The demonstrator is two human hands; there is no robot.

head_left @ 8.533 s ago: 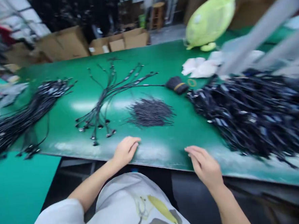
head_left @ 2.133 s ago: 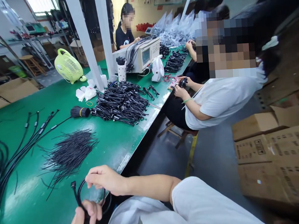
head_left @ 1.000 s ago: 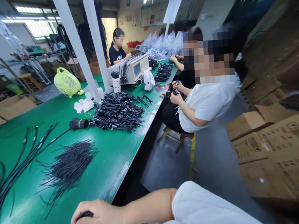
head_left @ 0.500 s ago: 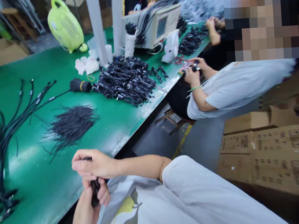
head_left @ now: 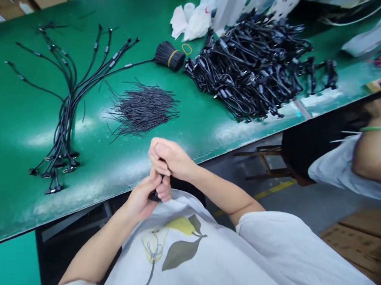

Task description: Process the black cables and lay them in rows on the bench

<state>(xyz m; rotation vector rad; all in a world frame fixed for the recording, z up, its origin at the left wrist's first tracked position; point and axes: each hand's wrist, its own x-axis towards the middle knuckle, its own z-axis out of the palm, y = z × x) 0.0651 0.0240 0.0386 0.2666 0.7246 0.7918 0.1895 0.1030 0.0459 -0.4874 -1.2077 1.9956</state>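
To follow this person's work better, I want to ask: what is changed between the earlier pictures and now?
The left hand and right hand left the table edge, where they lay apart and empty, and came together near the chest. Their fingers now close around a small black cable part, mostly hidden. The branched black cables, thin wire pile and banded bundle stayed in place.
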